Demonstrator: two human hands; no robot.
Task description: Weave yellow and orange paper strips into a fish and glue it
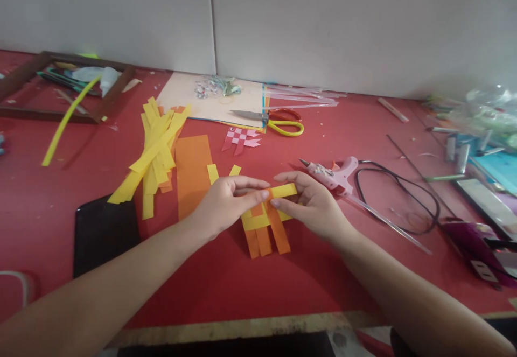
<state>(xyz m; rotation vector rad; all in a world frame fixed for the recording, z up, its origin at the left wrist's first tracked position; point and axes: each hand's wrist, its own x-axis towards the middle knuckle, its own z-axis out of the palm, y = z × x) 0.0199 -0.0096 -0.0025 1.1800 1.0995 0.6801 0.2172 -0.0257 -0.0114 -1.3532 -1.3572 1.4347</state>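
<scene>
Between my two hands is a small weave of orange and yellow paper strips point(258, 222), held just above the red table. My left hand point(230, 201) pinches its upper left part between thumb and fingers. On the other side, the thumb and fingers of my right hand point(309, 198) close around the right ends of the yellow strips. Loose orange ends hang toward me, and two yellow ends stick up behind my left hand. Part of the weave is hidden by my fingers. A woven pink and red paper fish point(241, 139) lies beyond my hands.
Left of my hands lie a pile of yellow strips point(155, 152), an orange sheet point(194, 158) and a black phone-like slab point(105, 233). Scissors point(278, 120) rest on paper sheets point(177, 93) behind. A pink glue gun point(335, 176) with its cord is at right, near a purple pouch point(476, 249).
</scene>
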